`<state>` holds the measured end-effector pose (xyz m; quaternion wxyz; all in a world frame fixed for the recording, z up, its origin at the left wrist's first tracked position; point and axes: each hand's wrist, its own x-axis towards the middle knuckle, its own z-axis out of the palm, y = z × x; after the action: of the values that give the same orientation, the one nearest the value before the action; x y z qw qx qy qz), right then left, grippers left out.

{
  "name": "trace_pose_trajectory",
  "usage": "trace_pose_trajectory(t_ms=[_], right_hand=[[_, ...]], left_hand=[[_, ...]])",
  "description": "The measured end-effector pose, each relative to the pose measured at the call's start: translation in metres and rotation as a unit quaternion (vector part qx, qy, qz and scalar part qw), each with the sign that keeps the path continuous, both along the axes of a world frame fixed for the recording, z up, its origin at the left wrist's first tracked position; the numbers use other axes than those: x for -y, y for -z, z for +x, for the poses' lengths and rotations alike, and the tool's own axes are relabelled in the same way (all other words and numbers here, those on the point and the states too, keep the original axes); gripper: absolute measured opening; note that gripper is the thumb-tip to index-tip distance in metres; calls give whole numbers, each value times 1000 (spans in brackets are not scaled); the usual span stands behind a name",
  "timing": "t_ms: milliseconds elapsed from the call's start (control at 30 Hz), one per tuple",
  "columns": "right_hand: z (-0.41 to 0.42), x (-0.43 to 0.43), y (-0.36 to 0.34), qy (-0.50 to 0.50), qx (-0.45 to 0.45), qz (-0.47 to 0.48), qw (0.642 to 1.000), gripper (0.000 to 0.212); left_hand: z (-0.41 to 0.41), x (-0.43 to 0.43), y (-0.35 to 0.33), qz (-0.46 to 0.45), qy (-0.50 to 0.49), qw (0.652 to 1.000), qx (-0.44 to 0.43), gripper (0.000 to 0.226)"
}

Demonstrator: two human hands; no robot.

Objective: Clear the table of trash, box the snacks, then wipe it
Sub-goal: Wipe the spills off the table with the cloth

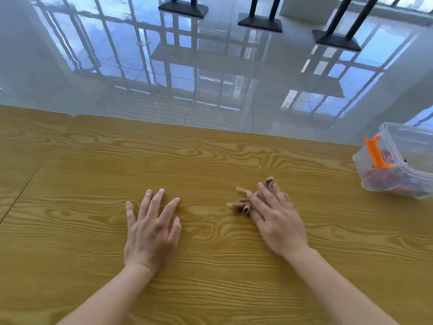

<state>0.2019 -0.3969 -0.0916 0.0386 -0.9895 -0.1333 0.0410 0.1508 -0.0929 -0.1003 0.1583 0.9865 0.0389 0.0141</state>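
Two hands and one container: all we find on the table, listed below from largest to smallest.
Floor (210,73): glossy pale tiles beyond the table's far edge; we note window reflections and three dark stand bases along the top of the view.
Table (93,160): yellow wood-grain top filling the lower half of the view; we see a seam line running near its left edge.
Storage box (398,165): clear plastic, lid on, with an orange latch (376,152) on the end facing us. It stands at the right edge of the table, near the far edge and partly cut off by the frame.
Snacks (384,179): red packets visible through the box wall; we cannot tell their number or kind.
Left hand (150,231): flat on the table, palm down, fingers spread, holding nothing. It lies near the middle of the table.
Right hand (274,216): palm down, fingers splayed and blurred, between the left hand and the box and apart from both. We see a blurred brownish patch at its fingertips; we cannot tell whether this is an object, a shadow or a reflection, nor whether the hand grips anything.
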Motion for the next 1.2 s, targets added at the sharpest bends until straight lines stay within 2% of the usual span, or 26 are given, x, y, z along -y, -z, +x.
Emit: trace_pose_trajectory(t_ms=[100,167,267,367,433,500,567,633,700,800,900,967,1000,1067,1200], right_hand=[[46,-1,-4,168,-18,-7,986,57],[49,-31,-2,178,-8,-4,984,57],[30,-100,-3,97,-5,6,995,57],[-21,-162,-1,-79,-21,33,996,53],[-50,-149,0,-191,-6,33,981,50],[-51,-104,-1,-188,7,18,982,50],[-33,-66,-4,-64,2,-12,998,52],[-5,-79,-5,71,-25,-18,997,58],[19,-131,-5,133,-14,-1,991,57],[25,-227,-2,62,-4,31,998,55],[-19,-306,1,-96,-5,52,994,54],[-48,-317,0,-216,-26,64,974,52],[-54,-310,-2,-256,-31,56,965,53],[-54,-285,-11,-270,-45,53,960,62],[-61,-243,-27,-125,-56,78,987,79]], left_hand=[[1,2,0,3,3,1000,-3,54],[-1,1,1,-8,2,1000,4,54],[-1,1,-2,-75,-9,996,41,55],[-5,-8,-10,-206,-38,975,79,56],[-8,-27,-14,-253,-29,963,93,55],[-16,-65,-13,-209,-3,973,95,52],[-26,-105,-8,-93,21,993,64,54],[-38,-141,-3,11,23,1000,2,59],[-46,-154,0,40,29,999,-21,62],[-49,-154,2,-25,25,999,11,60],[-48,-162,-4,-182,-41,980,70,59],[-52,-171,-9,-247,-72,963,84,60],[-55,-176,-11,-253,-67,962,80,60],[-59,-181,-13,-220,-14,973,64,61],[-62,-177,-12,-92,95,991,22,64]])
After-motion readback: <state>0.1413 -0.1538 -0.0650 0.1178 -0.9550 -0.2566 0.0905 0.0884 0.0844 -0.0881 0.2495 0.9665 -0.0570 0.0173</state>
